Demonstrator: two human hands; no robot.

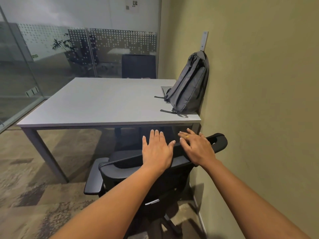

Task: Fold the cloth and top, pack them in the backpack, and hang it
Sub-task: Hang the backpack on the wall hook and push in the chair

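Table [103,104] ahead of the hands, backpack [189,83] hung above its far corner.
The chair [155,178] back lies under both hands. Up and right of them, the backpack looks soft, light and saggy, best lifted by its top loop at the hook [205,40]. The left hand [156,150] and right hand [196,149] are spread flat, holding nothing.

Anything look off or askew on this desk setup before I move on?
The backpack hangs from the wall hook but tilts outward, and its base seems to rest on the corner of the table rather than hanging free. Two strap ends trail across the tabletop. Nothing looks spilled or damaged.
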